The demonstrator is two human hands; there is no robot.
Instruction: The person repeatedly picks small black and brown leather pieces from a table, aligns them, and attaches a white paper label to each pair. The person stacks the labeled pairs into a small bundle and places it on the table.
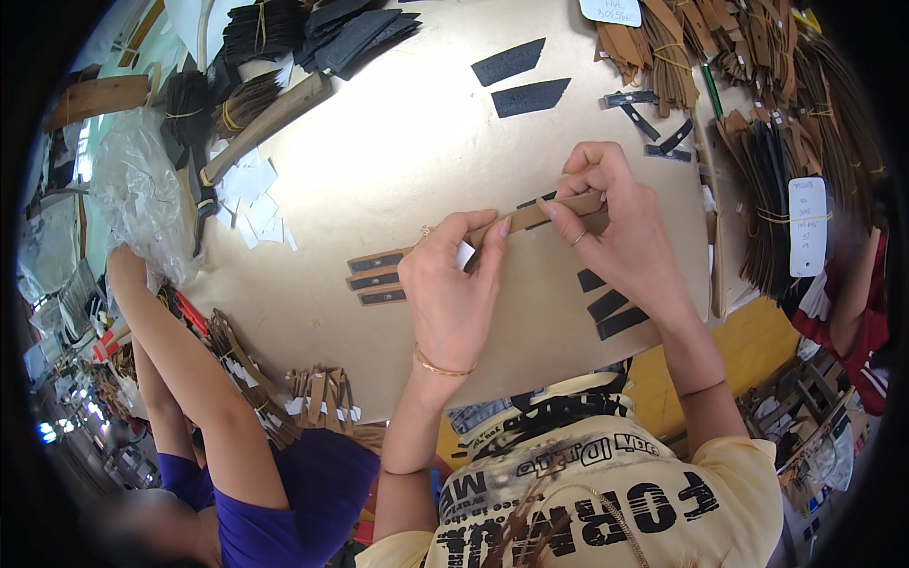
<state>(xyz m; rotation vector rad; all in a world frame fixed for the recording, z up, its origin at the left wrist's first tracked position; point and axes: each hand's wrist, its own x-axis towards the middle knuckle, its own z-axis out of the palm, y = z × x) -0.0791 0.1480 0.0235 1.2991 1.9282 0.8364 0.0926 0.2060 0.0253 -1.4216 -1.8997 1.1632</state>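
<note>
Both my hands hold one long tan leather strap [530, 216] just above the brown paper-covered table [398, 161]. My left hand [453, 284] pinches its middle, with a small white tag under the fingers. My right hand [615, 222] grips the strap's right end between thumb and fingers. Three short tan strips with black centres [377, 279] lie side by side just left of my left hand. Three black strips [606, 303] lie below my right wrist.
Two black leather pieces [521, 80] lie at the table's far middle. Bundles of brown straps [757, 76] pile up at the far right, dark bundles [312, 33] at the far left. White paper slips [254, 204] and a plastic bag [142, 189] sit left. Another person's arm [189, 379] reaches in from the lower left.
</note>
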